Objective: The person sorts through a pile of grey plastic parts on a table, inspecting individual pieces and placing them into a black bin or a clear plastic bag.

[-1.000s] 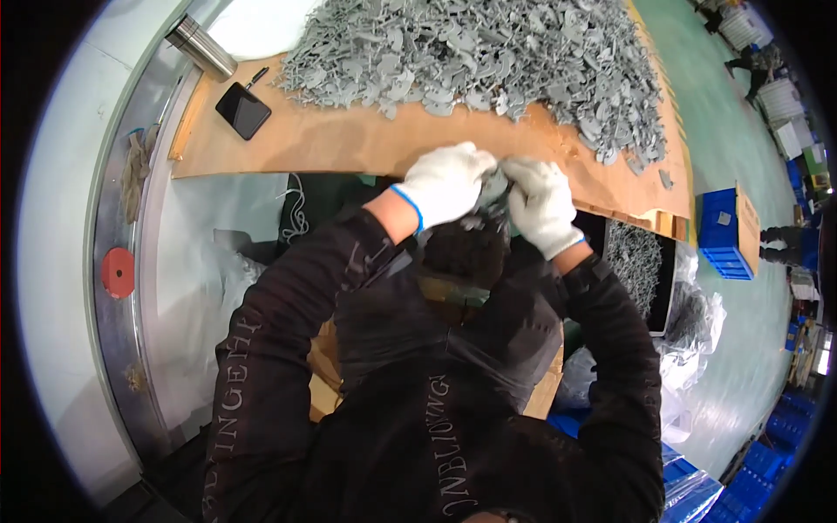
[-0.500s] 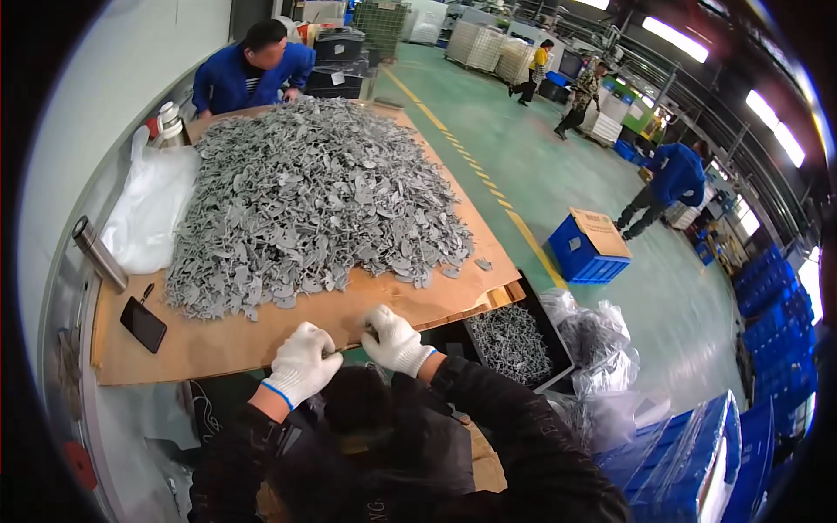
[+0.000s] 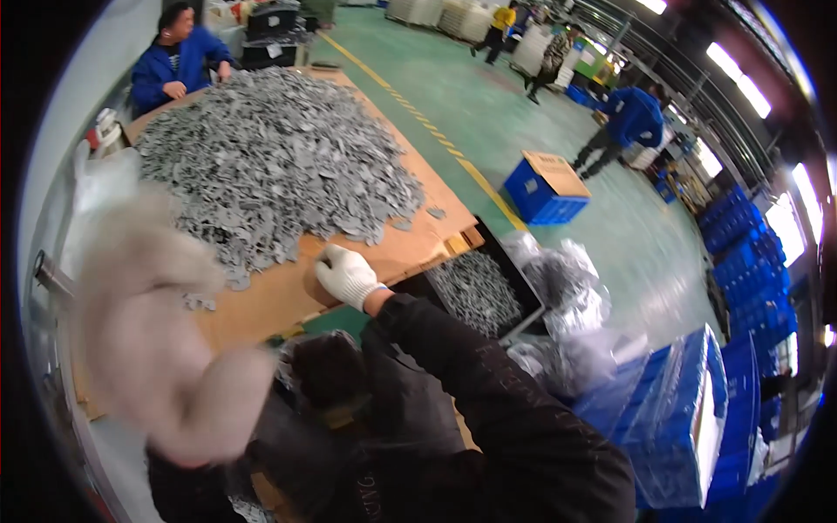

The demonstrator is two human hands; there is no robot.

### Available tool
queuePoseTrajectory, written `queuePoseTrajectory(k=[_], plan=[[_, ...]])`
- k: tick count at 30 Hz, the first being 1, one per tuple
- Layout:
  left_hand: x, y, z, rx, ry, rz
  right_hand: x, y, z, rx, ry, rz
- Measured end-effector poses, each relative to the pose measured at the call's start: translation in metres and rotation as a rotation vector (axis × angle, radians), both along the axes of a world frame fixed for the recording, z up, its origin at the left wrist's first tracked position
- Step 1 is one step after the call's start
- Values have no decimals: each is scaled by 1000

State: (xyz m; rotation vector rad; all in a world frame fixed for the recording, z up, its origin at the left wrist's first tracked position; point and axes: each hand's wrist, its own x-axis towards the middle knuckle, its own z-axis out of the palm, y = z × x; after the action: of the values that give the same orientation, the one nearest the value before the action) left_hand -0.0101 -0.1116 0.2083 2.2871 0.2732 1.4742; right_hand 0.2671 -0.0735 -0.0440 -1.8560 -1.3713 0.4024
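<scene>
At the far left I have a metal flask [image 3: 54, 275], a slim cylinder leaning toward the wall in my fisheye view. Beyond it lies crumpled, milky white plastic [image 3: 103, 185].

The left hand [image 3: 144, 322], in a pale glove, rears close to my lens, its finger end pointing up the picture across the table's left side. It is too blurred for me to tell whether the fingers are spread or pinching anything.

At the table's far end sits a co-worker in blue [image 3: 186, 63], with both hands by the heap's far edge.

The pile of grey parts [image 3: 279, 157] covers most of the table. I find no common long axis: the pieces point every way, tangled and overlapping. They look matt, with flat rounded plates among thin stems; I cannot tell metal from plastic. Under them is the brown, wood-like tabletop [image 3: 283, 301], its right edge slanting away toward the upper left.

The right hand [image 3: 347, 275] wears a white knit glove and sits at the near edge, below the pile. Its fingers are curled inward; whether they pinch a part, I cannot tell.

Right of the table, a black crate [image 3: 513, 268] holds more grey parts, its long sides running from upper left to lower right. Past it, a yellow line crosses the smooth green floor [image 3: 462, 96]. Next come a blue box [image 3: 545, 199] topped with cardboard, shiny clear plastic bags [image 3: 575, 292], film-wrapped blue boxes [image 3: 654, 418], a person in blue [image 3: 629, 118] and, furthest right, stacked blue crates [image 3: 751, 261].
</scene>
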Motion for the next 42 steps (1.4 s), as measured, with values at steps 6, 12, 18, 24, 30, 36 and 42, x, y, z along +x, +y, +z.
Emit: queuePoseTrajectory(k=[6,12,18,24,30,36,42], plan=[[31,8,-27,-131,-18,-94,6,9,-6,-38,-69,-90],[45,29,-9,-104,-128,-80,11,17,4,83,-213,-66],[44,105,102,160,-468,49,-9,-20,-14,-91,-184,-49],[4,119,87,167,-410,252,-14,-11,-19,-100,-258,-54],[-46,90,-1,33,-136,505,2,-17,-24,14,-242,-14],[-76,78,-10,-23,-104,674,11,-26,-24,-47,-321,95],[-75,120,-13,18,-233,755,21,14,-17,231,-316,198]])
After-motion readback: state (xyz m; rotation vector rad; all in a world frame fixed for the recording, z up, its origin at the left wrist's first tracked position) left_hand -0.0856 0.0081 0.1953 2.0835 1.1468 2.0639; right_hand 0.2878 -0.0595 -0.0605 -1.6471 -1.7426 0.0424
